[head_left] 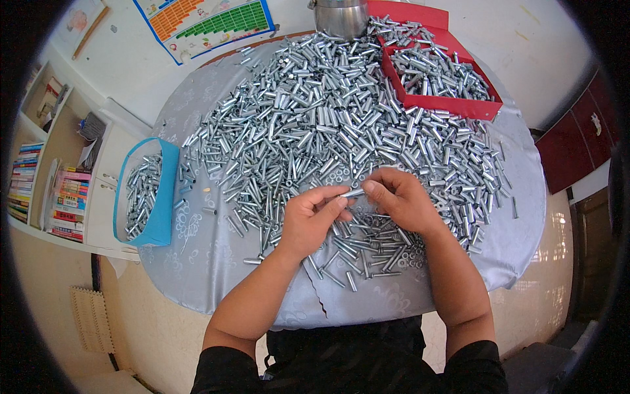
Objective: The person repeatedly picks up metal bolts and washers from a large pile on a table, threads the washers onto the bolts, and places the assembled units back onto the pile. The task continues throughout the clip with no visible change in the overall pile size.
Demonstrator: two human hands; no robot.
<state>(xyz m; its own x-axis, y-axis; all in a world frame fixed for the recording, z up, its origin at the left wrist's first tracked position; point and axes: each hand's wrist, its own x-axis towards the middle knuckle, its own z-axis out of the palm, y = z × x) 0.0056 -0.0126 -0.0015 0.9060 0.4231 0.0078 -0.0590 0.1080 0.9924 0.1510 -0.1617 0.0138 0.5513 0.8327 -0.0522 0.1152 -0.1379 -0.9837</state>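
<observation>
Over the near middle of the table, my left hand (310, 218) and my right hand (408, 205) meet at a small silver metal sleeve (353, 194). Fingers and thumb of the left pinch one end of it; the right thumb and fingers close on the other end. Whether a bolt sits inside the sleeve is too small to tell. Beneath and in front of the hands lie loose bolts (387, 253) and washers (412, 256). A wide heap of metal sleeves (328, 111) spreads behind them, with more washers (338, 176) just beyond my fingertips.
A light-blue box (157, 220) holding metal pieces stands at the table's left. At the back right is a red box (453, 108) full of sleeves, beside a metal pot (341, 20). The grey tablecloth (203, 276) shows along the near edge; a bookshelf (92, 230) stands left.
</observation>
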